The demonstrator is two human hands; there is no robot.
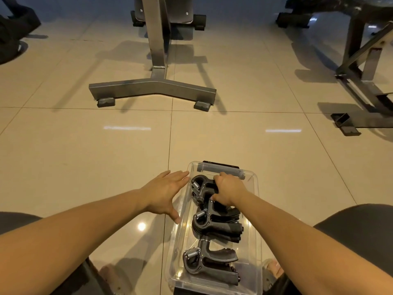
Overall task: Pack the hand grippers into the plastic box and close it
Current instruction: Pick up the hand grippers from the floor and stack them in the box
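Note:
A clear plastic box (256, 209) lies open on the tiled floor between my knees. Several black hand grippers with steel springs fill it: one at the far end (200, 186), one in the middle (214, 227), one at the near end (204, 262). My right hand (229, 191) is inside the box, its fingers curled round the handle of the far hand gripper. My left hand (164, 192) has straight fingers and rests against the outside of the box's left wall. A black latch (221, 163) shows at the far rim. No lid is in view.
A grey steel bench foot (153, 88) stands on the beige tiles straight ahead. Another dark frame (357, 67) with rubber pads stands at the right. Dark equipment fills the top left corner. My knees flank the box at both lower edges.

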